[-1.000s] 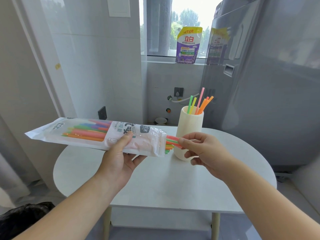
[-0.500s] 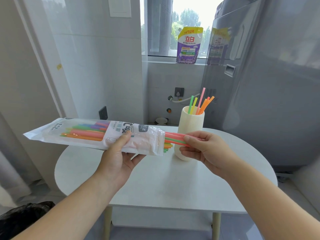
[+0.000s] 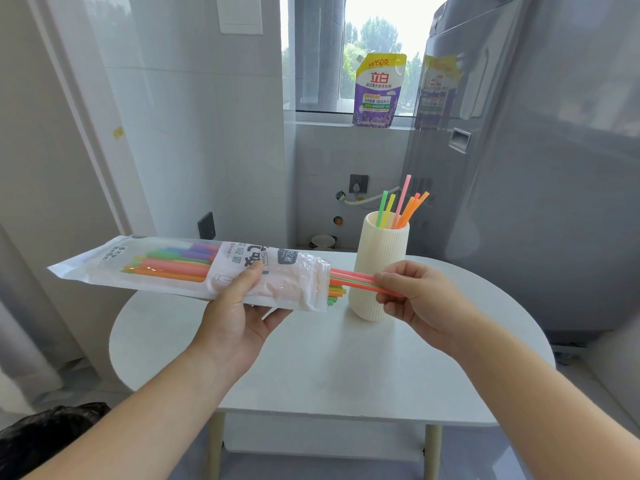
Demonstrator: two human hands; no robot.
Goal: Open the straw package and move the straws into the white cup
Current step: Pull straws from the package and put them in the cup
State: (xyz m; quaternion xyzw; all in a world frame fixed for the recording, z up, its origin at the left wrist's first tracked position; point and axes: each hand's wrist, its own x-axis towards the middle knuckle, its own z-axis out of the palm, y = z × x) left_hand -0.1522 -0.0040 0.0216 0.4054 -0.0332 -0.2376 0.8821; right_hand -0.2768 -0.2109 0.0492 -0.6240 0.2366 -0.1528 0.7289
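Round white table (image 3: 311, 358), white cup (image 3: 379, 254) on it; left hand (image 3: 235, 320) grips straw package (image 3: 166, 268), held level left of cup; right hand (image 3: 426, 299), nearer cup, pinches several straws (image 3: 351, 274) lying horizontal across cup's front

My left hand (image 3: 239, 317) holds the straw package (image 3: 194, 268) crosswise above the left half of the table (image 3: 311, 368), its mouth pointing right toward the cup (image 3: 379, 268). The cup stands upright on the table, right of the middle and toward the back. Other straws (image 3: 401, 206) stand in it, leaning right. A few straws (image 3: 353, 277) reach out of the package's mouth and cross in front of the cup, where my right hand (image 3: 415, 299) pinches them. Behind the table, a pouch (image 3: 377, 91) stands on the windowsill. A large appliance (image 3: 536, 168) stands to the table's right. A bag (image 3: 45, 434) lies on the floor at my near left.
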